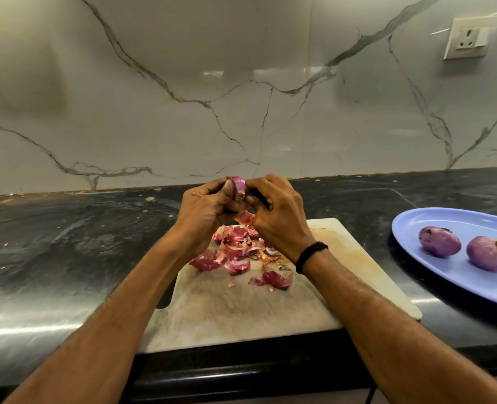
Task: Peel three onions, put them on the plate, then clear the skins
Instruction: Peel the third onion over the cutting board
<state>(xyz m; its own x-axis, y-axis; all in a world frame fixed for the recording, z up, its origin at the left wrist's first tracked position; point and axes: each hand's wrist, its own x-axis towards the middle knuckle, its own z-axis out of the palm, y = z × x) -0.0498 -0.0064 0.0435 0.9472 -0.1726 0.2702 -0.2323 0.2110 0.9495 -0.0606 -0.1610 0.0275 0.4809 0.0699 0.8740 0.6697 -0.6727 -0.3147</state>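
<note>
Dark counter, board under skins. Peeling third onion: left hand gripping it, right hand pinching its side. Next: finish, then onto plate beside peeled onions.

Glossy white grey-veined marble wall panels, soft glare. Polished black stone countertop, bit smudgy. White square wall socket upper right.

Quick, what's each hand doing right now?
Left hand: grips the onion.
Right hand: pinches the same onion at its skin.
</note>
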